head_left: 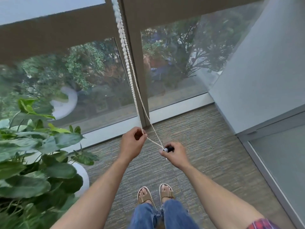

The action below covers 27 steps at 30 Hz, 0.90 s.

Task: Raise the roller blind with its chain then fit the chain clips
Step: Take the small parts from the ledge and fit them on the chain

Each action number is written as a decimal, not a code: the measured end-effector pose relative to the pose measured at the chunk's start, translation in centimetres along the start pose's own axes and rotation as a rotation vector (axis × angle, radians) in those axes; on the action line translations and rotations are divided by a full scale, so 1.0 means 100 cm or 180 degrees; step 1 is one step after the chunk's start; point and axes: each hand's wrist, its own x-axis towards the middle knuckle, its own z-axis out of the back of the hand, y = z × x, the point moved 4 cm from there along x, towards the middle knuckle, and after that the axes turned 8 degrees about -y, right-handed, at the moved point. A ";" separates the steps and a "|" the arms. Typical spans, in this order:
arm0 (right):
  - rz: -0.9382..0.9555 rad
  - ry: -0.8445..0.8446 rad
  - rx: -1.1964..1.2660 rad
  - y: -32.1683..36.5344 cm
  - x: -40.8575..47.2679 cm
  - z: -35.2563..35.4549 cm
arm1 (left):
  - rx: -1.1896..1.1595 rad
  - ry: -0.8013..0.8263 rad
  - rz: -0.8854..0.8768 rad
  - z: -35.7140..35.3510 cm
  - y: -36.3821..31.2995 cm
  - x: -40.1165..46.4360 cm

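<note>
A white beaded chain (130,76) hangs in two strands from the top of the window, down along the brown mullion (137,66). My left hand (132,142) pinches one strand near the sill. The chain's bottom loop runs from there to my right hand (175,153), which holds a small black-and-white clip (168,149) at the loop's end. The brown roller blind (49,40) covers the upper part of the left pane; a second blind (173,10) covers the top of the right pane.
A large leafy plant (33,156) in a white pot (82,176) stands close on my left. A grey wall (264,71) and a frosted glass panel (283,162) close the right side. My sandalled feet (156,195) stand on grey carpet.
</note>
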 end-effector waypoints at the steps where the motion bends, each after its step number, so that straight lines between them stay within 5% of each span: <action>1: -0.0023 -0.0012 0.0015 -0.009 0.005 -0.003 | -0.0005 0.0006 -0.0017 -0.006 0.004 0.004; 27: -0.0754 0.0060 -0.0067 -0.166 0.103 -0.154 | -0.0369 -0.0076 -0.0275 -0.088 0.137 0.025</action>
